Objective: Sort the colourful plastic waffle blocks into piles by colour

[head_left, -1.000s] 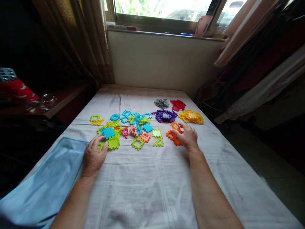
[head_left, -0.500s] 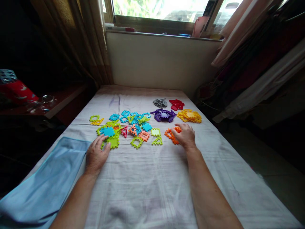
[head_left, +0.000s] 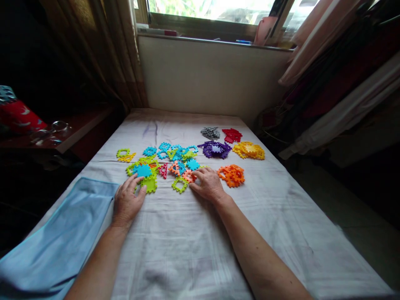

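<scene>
My left hand lies with its fingers spread at the near edge of a mixed heap. Its fingertips are at a blue toothed plastic building piece and a lime-green square piece. My right hand reaches to a coral square building piece, with thumb and forefinger apart at its right edge. That hand covers most of the pale green pieces beneath it. A lime-green square frame lies just left of the right thumb. Further left is a red triangle piece.
Single-colour piles lie on the right: orange, yellow, purple, grey and red. More blue pieces lie behind the heap. A light blue cloth covers the left edge of the sheet-covered surface.
My right hand has moved left from the orange pile to the coral square piece, leaving the orange pieces uncovered. The left hand stays nearly where it was.
</scene>
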Action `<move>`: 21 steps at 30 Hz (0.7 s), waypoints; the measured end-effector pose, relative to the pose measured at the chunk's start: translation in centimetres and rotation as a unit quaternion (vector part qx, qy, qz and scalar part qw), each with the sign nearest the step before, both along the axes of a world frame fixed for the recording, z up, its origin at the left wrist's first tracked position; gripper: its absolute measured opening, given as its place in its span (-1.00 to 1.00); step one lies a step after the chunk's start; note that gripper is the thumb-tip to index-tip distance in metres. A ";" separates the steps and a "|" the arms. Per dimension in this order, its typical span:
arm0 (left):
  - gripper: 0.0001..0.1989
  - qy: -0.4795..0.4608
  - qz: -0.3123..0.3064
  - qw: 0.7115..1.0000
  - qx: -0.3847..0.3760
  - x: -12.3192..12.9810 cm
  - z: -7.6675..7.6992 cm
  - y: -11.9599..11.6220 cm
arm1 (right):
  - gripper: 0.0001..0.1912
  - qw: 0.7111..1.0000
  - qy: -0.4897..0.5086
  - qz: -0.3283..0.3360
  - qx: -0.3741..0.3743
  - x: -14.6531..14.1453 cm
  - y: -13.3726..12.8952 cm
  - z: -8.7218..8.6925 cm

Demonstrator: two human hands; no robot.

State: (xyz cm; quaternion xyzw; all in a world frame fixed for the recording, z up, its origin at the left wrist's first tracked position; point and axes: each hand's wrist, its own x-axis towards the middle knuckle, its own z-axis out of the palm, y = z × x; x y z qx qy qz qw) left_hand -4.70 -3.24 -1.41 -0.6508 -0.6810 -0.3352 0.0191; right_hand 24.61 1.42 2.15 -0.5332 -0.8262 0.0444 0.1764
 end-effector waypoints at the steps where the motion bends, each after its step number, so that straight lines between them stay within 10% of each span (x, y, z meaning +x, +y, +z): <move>1: -0.64 0.001 -0.001 1.000 -0.001 0.0 0.0 0.0 | -0.76 1.000 0.000 -0.003 -0.001 0.0 0.0 0.0; 21: -0.64 0.008 0.005 1.000 0.004 -0.1 -0.1 0.2 | -0.67 0.956 -0.021 -0.292 0.005 9.0 2.1 0.7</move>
